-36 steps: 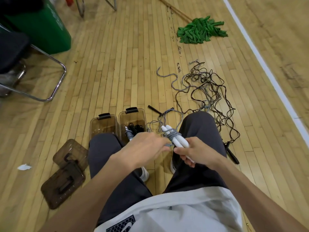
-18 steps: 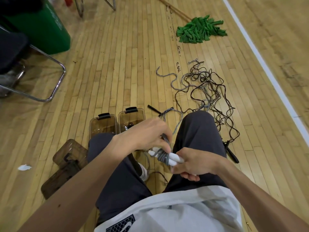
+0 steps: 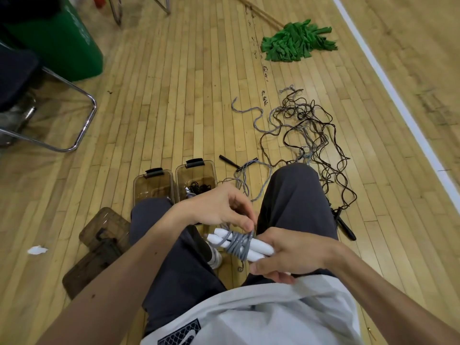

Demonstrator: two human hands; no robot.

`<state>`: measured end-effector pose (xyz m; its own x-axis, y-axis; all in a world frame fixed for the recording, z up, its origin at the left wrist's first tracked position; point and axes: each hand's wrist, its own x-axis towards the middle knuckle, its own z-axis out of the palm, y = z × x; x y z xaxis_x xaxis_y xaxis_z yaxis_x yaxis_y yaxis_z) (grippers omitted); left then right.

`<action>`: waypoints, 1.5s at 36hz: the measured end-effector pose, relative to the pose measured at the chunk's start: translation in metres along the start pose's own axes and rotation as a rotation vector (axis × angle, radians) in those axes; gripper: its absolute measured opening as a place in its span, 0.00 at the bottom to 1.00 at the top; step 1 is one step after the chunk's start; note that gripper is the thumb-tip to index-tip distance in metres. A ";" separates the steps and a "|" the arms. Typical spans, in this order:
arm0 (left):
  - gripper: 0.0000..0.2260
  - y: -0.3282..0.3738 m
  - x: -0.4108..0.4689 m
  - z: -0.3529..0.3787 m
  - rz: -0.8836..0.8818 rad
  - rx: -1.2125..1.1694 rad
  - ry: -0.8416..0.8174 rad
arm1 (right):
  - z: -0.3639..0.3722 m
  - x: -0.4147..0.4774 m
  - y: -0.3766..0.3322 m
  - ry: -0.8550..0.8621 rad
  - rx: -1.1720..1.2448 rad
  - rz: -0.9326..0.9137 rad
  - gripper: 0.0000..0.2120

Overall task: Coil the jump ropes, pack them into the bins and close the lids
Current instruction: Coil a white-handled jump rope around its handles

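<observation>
Plank gym floor (image 3: pixel 174 95), green mop (image 3: pixel 296 43) far side. Right hand (image 3: pixel 293 255) gripped the white-handled jump rope (image 3: pixel 261 245) over the lap, left hand (image 3: pixel 219 207) pinched its grey cord (image 3: pixel 237 247). Open bins (image 3: pixel 153 185) ahead, lids (image 3: pixel 104 227) beside.

Glossy wood floor (image 3: pixel 174 95); smoky translucent plastic bins (image 3: pixel 153 185); chrome chair frame (image 3: pixel 84 130).

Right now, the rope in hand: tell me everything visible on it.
The jump rope has a grey cord, plastic-looking, wound in several tight turns round two white handles lying side by side, roughly level, between the knees. The right hand grips the handles' ends; the left hand pinches the cord at the wraps. A short tail hangs below.
</observation>
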<state>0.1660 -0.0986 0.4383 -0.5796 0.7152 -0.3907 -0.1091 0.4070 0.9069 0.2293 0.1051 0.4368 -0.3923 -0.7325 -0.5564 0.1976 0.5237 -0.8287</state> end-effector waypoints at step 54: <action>0.14 -0.033 -0.015 0.052 -0.185 -0.321 0.307 | -0.003 0.016 0.020 0.488 0.494 -0.116 0.12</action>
<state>0.2202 -0.0931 0.4055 -0.7333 0.4267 -0.5293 -0.4486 0.2812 0.8483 0.2249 0.1055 0.4114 -0.7707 -0.4324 -0.4681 0.4698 0.1109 -0.8758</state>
